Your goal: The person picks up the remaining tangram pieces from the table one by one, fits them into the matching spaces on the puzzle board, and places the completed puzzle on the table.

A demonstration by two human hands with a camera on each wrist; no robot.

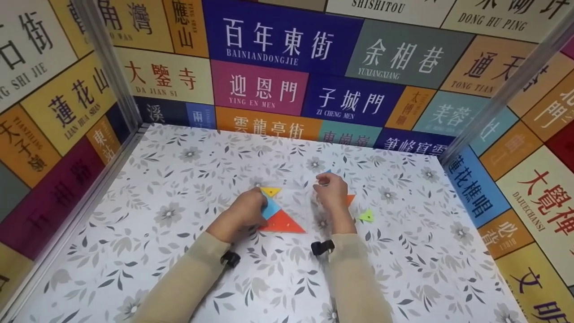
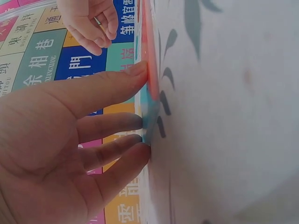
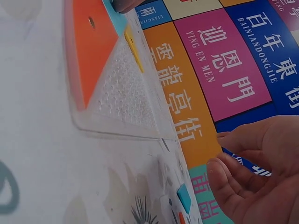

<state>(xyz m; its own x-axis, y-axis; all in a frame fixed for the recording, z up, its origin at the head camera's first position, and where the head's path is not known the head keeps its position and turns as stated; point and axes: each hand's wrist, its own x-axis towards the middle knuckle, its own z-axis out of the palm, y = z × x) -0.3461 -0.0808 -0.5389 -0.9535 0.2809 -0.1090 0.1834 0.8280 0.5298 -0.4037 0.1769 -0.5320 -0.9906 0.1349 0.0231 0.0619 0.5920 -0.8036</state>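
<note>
My left hand (image 1: pixel 244 210) rests at the left side of a clear textured tray (image 3: pixel 128 91). Its fingertips and thumb touch the tray's edge, around a light blue piece (image 1: pixel 271 207). Beside that blue piece lie a big red-orange triangle (image 1: pixel 283 223) and a small yellow triangle (image 1: pixel 271 192). Raised off the table to the tray's right, my right hand (image 1: pixel 332 190) has loosely bent fingers. Between its thumb and index finger (image 3: pixel 238 137) a gap shows, with no piece visible there. Partly hidden behind that hand are another blue piece (image 3: pixel 184 198) and an orange piece (image 1: pixel 350 199).
A small green triangle (image 1: pixel 367 216) lies on the floral-patterned tabletop (image 1: pixel 403 260), right of my right hand. Panels with street names (image 1: pixel 264 85) wall in the table at the back and sides. Black straps (image 1: pixel 323 247) sit on both wrists.
</note>
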